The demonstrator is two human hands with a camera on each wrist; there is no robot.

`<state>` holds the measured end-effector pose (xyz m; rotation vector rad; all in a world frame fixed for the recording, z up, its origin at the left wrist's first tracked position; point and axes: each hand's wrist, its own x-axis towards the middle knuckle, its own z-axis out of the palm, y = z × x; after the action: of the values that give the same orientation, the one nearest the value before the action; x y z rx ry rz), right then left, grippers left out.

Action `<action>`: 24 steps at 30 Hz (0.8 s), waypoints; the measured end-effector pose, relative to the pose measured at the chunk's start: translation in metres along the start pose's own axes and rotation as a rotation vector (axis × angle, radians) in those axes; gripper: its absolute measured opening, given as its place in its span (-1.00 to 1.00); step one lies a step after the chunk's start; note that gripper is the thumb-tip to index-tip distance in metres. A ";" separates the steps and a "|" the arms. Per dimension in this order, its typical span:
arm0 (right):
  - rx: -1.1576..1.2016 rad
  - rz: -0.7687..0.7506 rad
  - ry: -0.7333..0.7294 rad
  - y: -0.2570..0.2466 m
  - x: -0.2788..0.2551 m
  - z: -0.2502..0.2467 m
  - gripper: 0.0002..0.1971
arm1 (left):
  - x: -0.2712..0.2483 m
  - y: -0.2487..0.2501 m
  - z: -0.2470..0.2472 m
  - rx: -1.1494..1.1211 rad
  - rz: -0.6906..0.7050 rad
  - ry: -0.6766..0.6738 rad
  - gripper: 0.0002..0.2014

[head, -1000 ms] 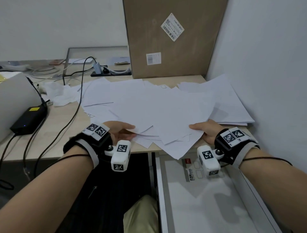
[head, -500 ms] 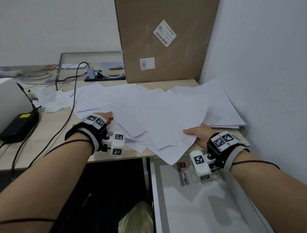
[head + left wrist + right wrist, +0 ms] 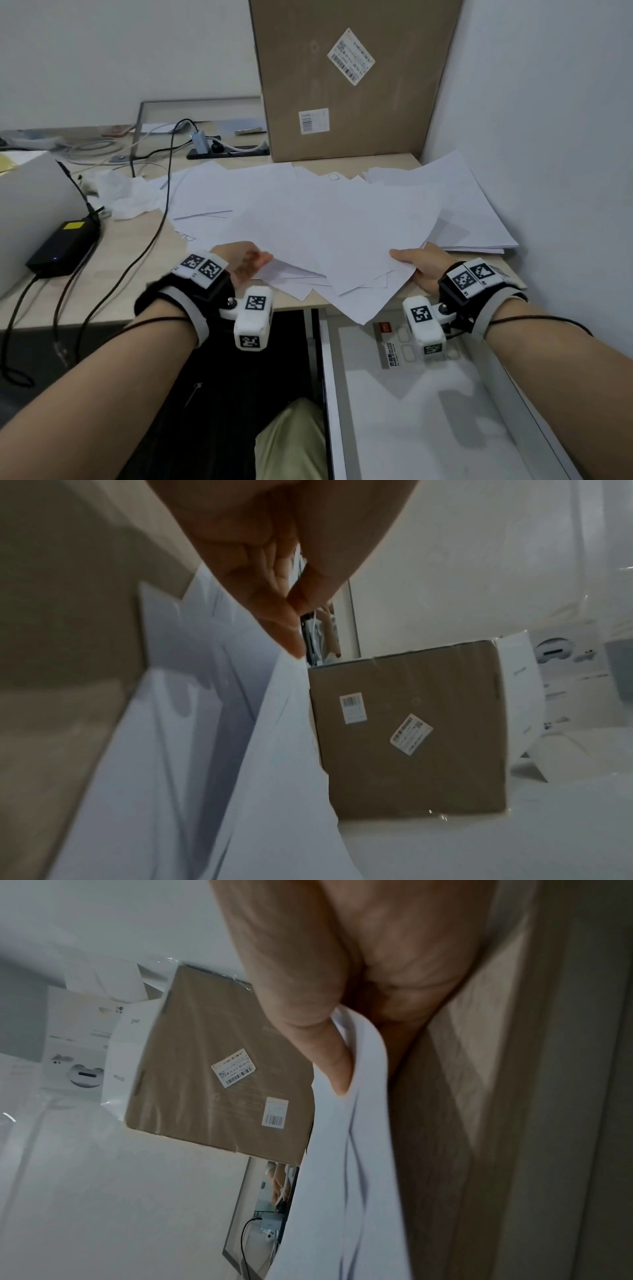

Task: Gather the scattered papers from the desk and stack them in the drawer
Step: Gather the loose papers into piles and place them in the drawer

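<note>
A loose spread of thin white paper sheets (image 3: pixel 329 222) lies on the pale wood-grain desk (image 3: pixel 137 274), the sheets overlapping at many angles, with some pointed corners hanging over the front edge. The left hand (image 3: pixel 241 262) is at the left side of the spread; in the left wrist view its thumb and fingers (image 3: pixel 284 631) come together at the edge of a sheet, but I cannot tell if they really pinch it. The right hand (image 3: pixel 419 265) holds the right side of the spread: its thumb (image 3: pixel 329 1053) presses on top of some curved, smooth sheets and the other fingers are under them. The two hands are well apart, one on each side of the papers. Below the desk edge, under the right hand, the open white drawer (image 3: pixel 428 411) shows a flat, smooth bottom with a small printed label. A tall brown cardboard box (image 3: pixel 349 78) with white barcode stickers stands upright behind the papers. At the left lie a black rectangular power adapter (image 3: pixel 63 248), black cables (image 3: pixel 150 236) and a crumpled white tissue (image 3: pixel 123 195).
</note>
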<state>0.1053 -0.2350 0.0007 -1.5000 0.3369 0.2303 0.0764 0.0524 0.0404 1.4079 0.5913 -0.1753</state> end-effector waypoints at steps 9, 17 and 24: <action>-0.107 0.036 -0.034 -0.008 -0.001 0.000 -0.60 | -0.018 -0.001 0.006 0.604 -0.249 -0.296 -0.62; 0.013 0.022 0.129 -0.007 0.002 -0.004 -0.65 | 0.029 0.017 -0.037 0.401 0.115 0.165 -0.63; 0.198 -0.096 0.031 -0.018 -0.005 -0.016 -0.66 | 0.045 0.026 -0.011 0.083 0.035 -0.027 -0.63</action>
<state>0.1062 -0.2517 0.0186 -1.3210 0.3021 0.0942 0.1234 0.0780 0.0407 1.4934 0.5414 -0.1926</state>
